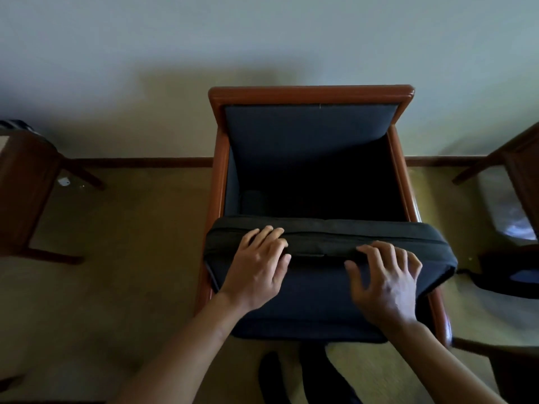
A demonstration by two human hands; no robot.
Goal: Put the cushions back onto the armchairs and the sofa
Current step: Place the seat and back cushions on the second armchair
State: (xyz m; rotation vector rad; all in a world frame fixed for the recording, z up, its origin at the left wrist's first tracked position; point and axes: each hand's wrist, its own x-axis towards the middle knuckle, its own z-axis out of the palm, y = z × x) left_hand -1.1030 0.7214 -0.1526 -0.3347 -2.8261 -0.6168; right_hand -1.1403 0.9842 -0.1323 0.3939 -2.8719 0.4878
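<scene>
A dark blue seat cushion [320,301] lies across the front of a wooden-framed armchair [310,93], tilted, with its far edge raised over the bare seat well. My left hand [256,269] rests on top of the cushion near its far edge, fingers curled over the seam. My right hand [385,278] presses on it to the right, fingers spread over the same edge. The chair's back pad [306,132] is dark blue and in place. The seat behind the cushion is dark and in shadow.
A wooden piece of furniture [26,188] stands at the left on the tan carpet [131,258]. Another wooden frame [519,158] and a dark object [510,272] sit at the right. The wall and baseboard run behind the chair. My legs and shoes show below.
</scene>
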